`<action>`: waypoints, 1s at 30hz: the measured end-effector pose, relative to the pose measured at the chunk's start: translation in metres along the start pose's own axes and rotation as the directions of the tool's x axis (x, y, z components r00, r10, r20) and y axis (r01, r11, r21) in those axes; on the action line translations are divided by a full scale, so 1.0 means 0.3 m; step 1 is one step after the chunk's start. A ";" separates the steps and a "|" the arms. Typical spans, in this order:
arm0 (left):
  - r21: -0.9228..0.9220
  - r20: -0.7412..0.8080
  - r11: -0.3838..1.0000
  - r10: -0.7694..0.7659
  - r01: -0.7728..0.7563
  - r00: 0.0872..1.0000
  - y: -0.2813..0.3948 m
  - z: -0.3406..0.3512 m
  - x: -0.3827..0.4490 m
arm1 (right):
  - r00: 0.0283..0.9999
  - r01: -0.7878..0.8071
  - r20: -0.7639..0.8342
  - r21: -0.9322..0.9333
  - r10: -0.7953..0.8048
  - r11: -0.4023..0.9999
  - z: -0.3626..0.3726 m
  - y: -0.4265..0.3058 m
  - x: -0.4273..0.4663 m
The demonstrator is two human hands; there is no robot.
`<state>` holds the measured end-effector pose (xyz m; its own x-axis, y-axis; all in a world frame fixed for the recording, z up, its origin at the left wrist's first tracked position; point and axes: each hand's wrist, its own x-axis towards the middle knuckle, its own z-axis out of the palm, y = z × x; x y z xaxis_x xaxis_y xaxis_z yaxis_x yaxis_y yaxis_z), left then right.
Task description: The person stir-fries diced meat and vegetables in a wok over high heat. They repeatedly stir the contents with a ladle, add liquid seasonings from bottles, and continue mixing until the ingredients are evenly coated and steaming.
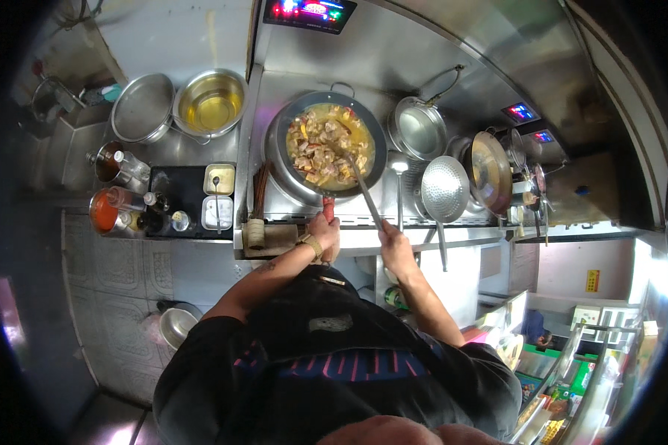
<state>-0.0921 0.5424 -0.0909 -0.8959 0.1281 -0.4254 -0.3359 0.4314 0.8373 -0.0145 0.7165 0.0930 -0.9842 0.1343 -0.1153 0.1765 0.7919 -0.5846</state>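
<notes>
My left hand (324, 231) is closed around the red handle of a wok (378, 130) at the centre of the stove. Pieces of meat (328, 167) in yellowish broth, with bits of red among them, fill the middle of the wok. My right hand (395, 245) grips the metal handle of a ladle (366, 192); its head is down among the meat and partly hidden. A second ladle (399, 189) lies just right of the wok, beside a perforated skimmer (445, 189).
Left stand a pot of yellow oil (211, 105), an empty-looking strainer pan (143, 108), bottles (133, 167) and two seasoning tins (219, 179). A bamboo brush (260, 194) lies near the wok. Right are a pot of clear liquid (417, 130) and another wok (490, 172). A person (537, 331) appears far right.
</notes>
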 end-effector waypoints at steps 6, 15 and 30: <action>-0.002 -0.107 0.998 0.062 -0.063 0.992 -0.033 0.027 0.003 | 0.995 -0.095 -0.017 -0.187 0.094 0.978 0.227 0.027 0.185; -0.019 -0.196 0.999 0.045 -0.049 0.980 -0.020 -0.003 -0.011 | 0.984 -0.179 -0.009 -0.094 0.179 0.979 0.249 0.030 0.171; -0.260 0.125 0.956 -0.103 0.133 0.987 0.026 -0.070 -0.035 | 0.971 -0.072 -0.234 -0.083 0.051 0.994 0.077 0.105 0.372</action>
<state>-0.0915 0.5256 -0.0728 -0.8132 0.1931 -0.5491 -0.5160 0.1972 0.8336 -0.1186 0.7429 0.0432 -0.9495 0.3102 0.0466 0.2454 0.8271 -0.5057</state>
